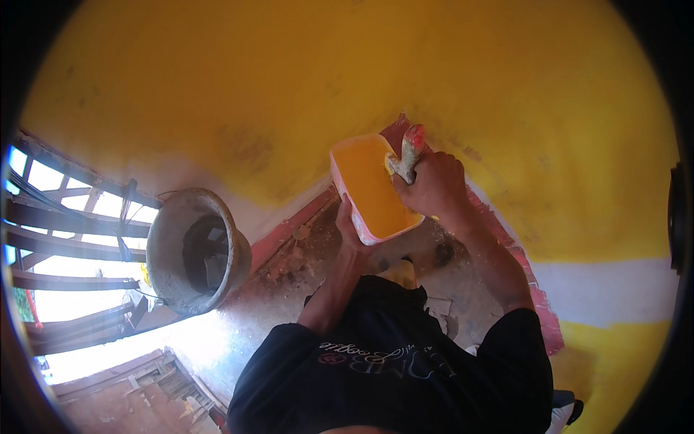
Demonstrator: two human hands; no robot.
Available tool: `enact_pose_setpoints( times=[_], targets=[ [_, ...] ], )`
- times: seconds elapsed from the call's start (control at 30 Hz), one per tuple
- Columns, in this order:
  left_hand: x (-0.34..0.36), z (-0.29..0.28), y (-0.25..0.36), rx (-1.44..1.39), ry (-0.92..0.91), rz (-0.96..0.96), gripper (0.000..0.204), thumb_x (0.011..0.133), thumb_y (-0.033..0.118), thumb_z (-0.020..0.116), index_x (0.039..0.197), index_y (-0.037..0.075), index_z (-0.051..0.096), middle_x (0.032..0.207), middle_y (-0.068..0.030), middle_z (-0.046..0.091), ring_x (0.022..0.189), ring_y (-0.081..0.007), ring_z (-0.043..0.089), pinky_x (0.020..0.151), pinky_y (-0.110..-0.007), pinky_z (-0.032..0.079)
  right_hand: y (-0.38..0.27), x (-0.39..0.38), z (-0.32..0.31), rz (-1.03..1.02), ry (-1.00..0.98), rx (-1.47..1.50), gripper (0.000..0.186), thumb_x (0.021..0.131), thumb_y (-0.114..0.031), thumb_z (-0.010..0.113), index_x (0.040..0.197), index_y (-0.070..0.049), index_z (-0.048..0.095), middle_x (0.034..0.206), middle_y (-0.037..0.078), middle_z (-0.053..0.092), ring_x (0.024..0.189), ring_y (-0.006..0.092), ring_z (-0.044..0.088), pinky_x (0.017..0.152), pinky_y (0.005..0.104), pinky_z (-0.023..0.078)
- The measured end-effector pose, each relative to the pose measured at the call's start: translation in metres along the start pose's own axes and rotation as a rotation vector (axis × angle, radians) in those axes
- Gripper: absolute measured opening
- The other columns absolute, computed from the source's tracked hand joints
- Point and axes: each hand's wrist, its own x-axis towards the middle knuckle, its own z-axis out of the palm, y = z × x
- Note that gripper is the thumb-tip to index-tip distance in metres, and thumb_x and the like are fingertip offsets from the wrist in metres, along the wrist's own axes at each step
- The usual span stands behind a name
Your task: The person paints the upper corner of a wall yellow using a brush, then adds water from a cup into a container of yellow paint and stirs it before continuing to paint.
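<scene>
A rectangular tub with pale pinkish walls holds yellow-orange paint. My left hand is closed on its near left side, holding it up in front of the wall corner. My right hand grips a paintbrush at the tub's right edge. The brush's worn handle, red at its end, points up and away from me. Its bristle end is at the paint, and I cannot tell how deep it sits.
A grey, cement-crusted bucket hangs or stands at the left beside a slatted frame. Yellow walls meet ahead, with whitish patches low down. A red skirting strip edges the debris-strewn floor.
</scene>
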Motion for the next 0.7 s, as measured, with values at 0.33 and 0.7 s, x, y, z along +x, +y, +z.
enact_pose_setpoints(
  times=[0.33,0.7],
  targets=[
    [0.008,-0.022,-0.004,0.014,-0.013,0.030,0.055,0.096,0.045,0.042,0.136,0.007,0.041,0.129,-0.0125,0.054,0.114,-0.0283,0.056,0.098,-0.045,0.046,-0.011,0.007,-0.001,-0.132,0.004,-0.186,0.019,0.070,-0.019,0.067,0.060,-0.003,0.063,0.057,0.017,0.059,0.054,0.0355,0.061,0.056,0.0441,0.049],
    [0.014,-0.024,-0.006,0.017,0.024,0.053,0.049,0.099,0.044,0.039,0.130,0.007,0.046,0.123,-0.0097,0.057,0.109,-0.0256,0.058,0.093,-0.043,0.047,-0.009,0.014,-0.006,-0.146,-0.009,-0.221,0.021,0.069,-0.020,0.069,0.062,-0.001,0.064,0.058,0.019,0.060,0.057,0.0358,0.062,0.058,0.0452,0.049]
  ],
)
